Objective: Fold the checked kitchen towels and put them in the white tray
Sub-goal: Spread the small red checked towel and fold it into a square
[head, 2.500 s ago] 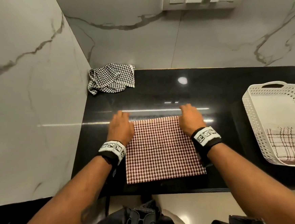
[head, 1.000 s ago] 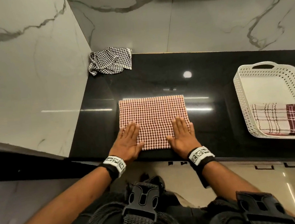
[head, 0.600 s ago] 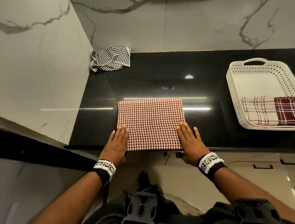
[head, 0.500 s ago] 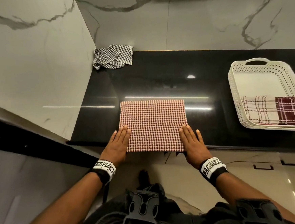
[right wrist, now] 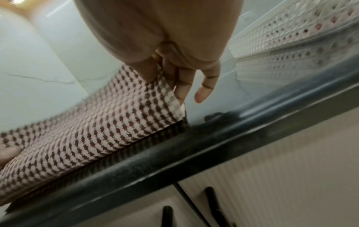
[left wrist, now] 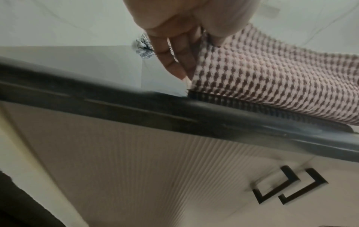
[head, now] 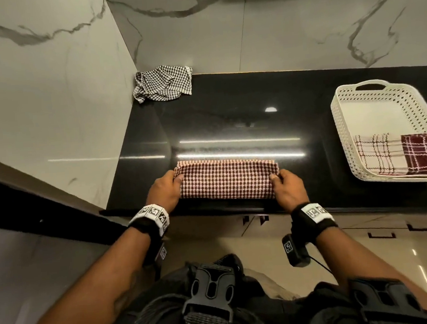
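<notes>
A red-and-white checked towel [head: 225,184] lies near the front edge of the black counter [head: 229,114], its near half lifted and turned toward the far edge. My left hand [head: 169,187] pinches its left corner [left wrist: 209,50], thumb on top. At the right corner [right wrist: 161,86] my right hand [head: 284,184] pinches the cloth the same way. A crumpled black-and-white checked towel [head: 164,85] sits in the back left corner. The white perforated tray [head: 341,116] stands at the right and holds two folded checked towels [head: 378,155].
Marble walls close the counter on the left and at the back. The counter's rounded front edge [left wrist: 174,113] runs just below the towel, with ribbed cabinet fronts and black handles [left wrist: 287,187] beneath. Bare counter lies between towel and tray.
Both hands were lying flat at the towel's near corners; now they pinch those corners and have carried the near edge up and over toward the far edge, halving the towel's depth.
</notes>
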Tool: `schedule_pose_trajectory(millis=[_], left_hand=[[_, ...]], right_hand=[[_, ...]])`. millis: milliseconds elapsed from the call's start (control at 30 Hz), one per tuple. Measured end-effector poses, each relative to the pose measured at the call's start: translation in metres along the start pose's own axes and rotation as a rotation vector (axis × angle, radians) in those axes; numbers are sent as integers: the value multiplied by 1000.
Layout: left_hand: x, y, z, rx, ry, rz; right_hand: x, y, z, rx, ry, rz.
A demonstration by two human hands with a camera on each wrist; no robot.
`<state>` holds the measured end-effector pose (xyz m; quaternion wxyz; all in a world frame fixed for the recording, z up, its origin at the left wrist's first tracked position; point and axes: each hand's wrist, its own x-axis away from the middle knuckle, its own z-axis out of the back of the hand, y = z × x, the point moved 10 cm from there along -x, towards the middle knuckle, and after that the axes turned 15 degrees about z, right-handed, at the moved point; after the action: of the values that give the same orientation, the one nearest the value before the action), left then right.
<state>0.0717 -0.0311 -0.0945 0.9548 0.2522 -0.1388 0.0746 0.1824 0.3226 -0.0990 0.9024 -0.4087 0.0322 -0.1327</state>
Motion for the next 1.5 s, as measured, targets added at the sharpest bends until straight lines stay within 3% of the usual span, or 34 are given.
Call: schedule_pose_trajectory(millis=[133,333,533,667,767,867,933,1033,1167,1267,1367,1433,1500], left_hand=[[-15,18,-13,-179,51,-18],[-25,25,-13,-199,117,-38],[-26,26,-15,-319,154,-24],[-25,22,1,-252,188,24],[-11,45,11,-210,292,-205],[14,84,-24,-294,207,-555],[24,98,-64,-473,91,-680],[7,74,-86,-583,-25,-533],[-13,26,-62,-571,51,-388],[-15,9,-53,-596,16,-374],[-11,11,-51,-608,-3,-339],[-2,25,-44,-528,50,-333],[17,52,-42,-438,123,-436]], right_hand=[[-10,10,-14,136,40,-159],[-14,-4,-23,406,-5,-92],[-22,-2,-24,511,-71,-171],[-17,-7,-11,563,10,-172],[-14,-48,-5,731,116,47],[-20,-84,-61,578,-152,278],[-20,-90,-106,501,-386,323],[-18,-67,-134,559,-580,312],[-16,-15,-89,623,-565,216],[-9,10,-54,641,-534,175],[-2,10,-50,668,-571,177],[-7,-1,-47,661,-538,201],[-13,-14,-44,622,-484,247]])
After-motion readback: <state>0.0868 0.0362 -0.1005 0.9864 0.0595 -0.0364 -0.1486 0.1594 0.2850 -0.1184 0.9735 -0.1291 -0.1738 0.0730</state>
